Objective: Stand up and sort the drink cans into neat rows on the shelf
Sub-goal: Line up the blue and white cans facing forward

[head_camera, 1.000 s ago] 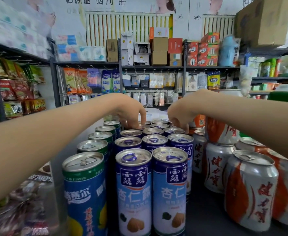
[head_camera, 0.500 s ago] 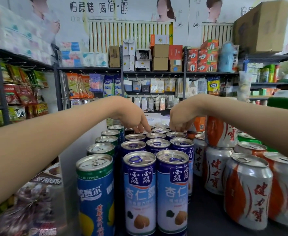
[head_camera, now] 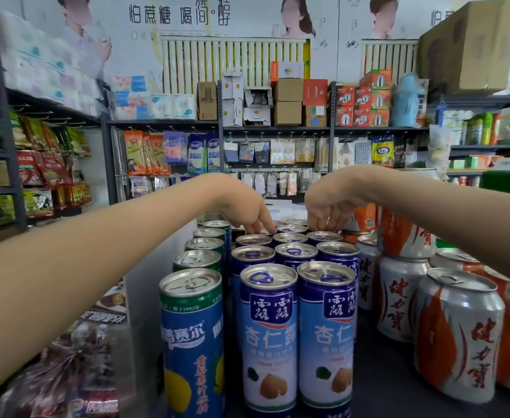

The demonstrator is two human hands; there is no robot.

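Standing nearest on the dark shelf [head_camera: 383, 396] are three tall slim cans in a line: one green-topped blue can [head_camera: 192, 342] with a lemon picture at the left, and two dark blue almond-drink cans [head_camera: 269, 336] touching side by side to its right. Each has a silver lid with a ring pull. Behind the green-topped can at least four more of the same kind run away in one row. Behind the near blue pair the blue cans stand three across in rows, tightly packed; the far rows are partly hidden, so I cannot count them surely. At the right stand shorter, wider white-and-orange cans [head_camera: 459, 336], about five visible, and one more is stacked on top [head_camera: 404, 233].

Farther away, the left hand [head_camera: 244, 211] is bent down with its fingertips resting on the lids of the far blue cans. The right hand [head_camera: 329, 209] is curled loosely over the far right blue cans. Whether either hand really grips a can, I cannot tell.
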